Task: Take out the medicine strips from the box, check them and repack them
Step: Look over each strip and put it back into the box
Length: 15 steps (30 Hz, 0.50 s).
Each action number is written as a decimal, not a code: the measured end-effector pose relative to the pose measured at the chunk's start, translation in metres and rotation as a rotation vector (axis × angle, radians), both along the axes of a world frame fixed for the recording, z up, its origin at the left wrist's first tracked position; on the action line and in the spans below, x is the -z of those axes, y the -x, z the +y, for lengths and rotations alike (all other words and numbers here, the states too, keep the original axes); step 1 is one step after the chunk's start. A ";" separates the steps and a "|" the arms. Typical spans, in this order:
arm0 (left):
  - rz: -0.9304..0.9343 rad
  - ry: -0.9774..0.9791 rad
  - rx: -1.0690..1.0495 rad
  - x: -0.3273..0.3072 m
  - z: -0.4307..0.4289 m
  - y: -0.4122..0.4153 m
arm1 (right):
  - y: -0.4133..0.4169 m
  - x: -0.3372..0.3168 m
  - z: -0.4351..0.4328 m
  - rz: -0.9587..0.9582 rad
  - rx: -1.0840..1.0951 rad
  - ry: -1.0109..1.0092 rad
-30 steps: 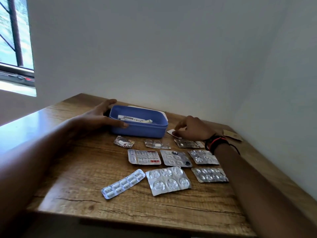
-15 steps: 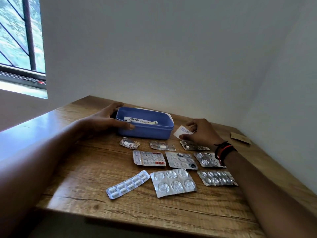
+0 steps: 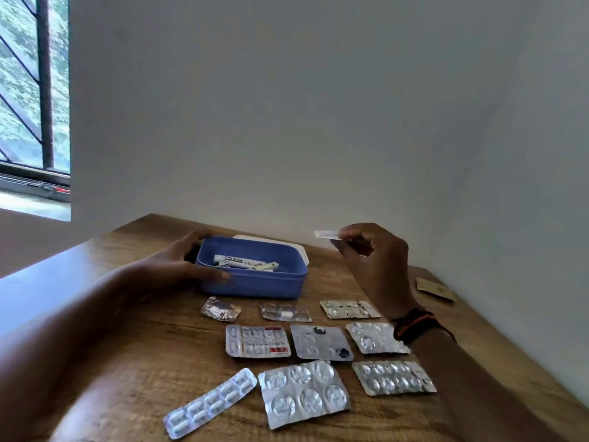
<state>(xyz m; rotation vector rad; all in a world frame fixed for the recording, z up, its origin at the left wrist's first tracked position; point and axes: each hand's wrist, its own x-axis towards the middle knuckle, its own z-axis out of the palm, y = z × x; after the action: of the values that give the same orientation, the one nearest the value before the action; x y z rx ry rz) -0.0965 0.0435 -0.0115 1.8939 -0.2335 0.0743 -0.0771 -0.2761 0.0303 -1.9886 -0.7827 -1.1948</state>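
A blue plastic box (image 3: 255, 284) stands on the wooden table (image 3: 134, 362), with a white tube (image 3: 237, 261) and small items inside. My left hand (image 3: 178, 266) grips the box's left end. My right hand (image 3: 371, 260) is raised to the right of the box and pinches a small white strip (image 3: 325, 234) between thumb and fingers. Several silver medicine strips lie in rows in front of the box, among them a long white-pill strip (image 3: 210, 403), a large round-blister strip (image 3: 302, 393) and a red-printed strip (image 3: 257, 341).
A white lid (image 3: 299, 247) lies behind the box against the wall. A small brown card (image 3: 435, 289) sits at the table's far right, near the corner walls. A barred window (image 3: 32, 90) is at the left. The table's near edge runs along the bottom.
My right hand has lifted the small white strip off the table, up and to the right of the box. The left hand stays on the box. The camera has tilted.
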 end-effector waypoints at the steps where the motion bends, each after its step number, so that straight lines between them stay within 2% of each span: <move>1: 0.006 0.002 0.000 0.000 0.000 0.000 | 0.002 0.001 0.000 -0.142 0.014 0.103; 4: 0.002 0.001 -0.004 0.000 0.000 -0.001 | 0.009 -0.001 0.003 -0.342 0.027 0.268; 8: -0.002 0.002 0.006 -0.001 -0.001 0.001 | 0.014 -0.002 0.003 -0.391 0.035 0.343; 12: 0.004 -0.013 0.000 -0.002 -0.001 0.002 | 0.013 0.001 0.007 -0.312 0.026 0.255; 15: 0.006 -0.035 0.012 -0.002 -0.002 0.004 | 0.010 0.003 0.017 -0.118 0.015 0.135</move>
<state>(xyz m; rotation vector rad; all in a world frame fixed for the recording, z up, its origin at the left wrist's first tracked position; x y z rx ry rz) -0.1003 0.0419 -0.0092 1.9272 -0.2433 0.0573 -0.0871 -0.2589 0.0269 -2.0500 -0.9308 -1.3078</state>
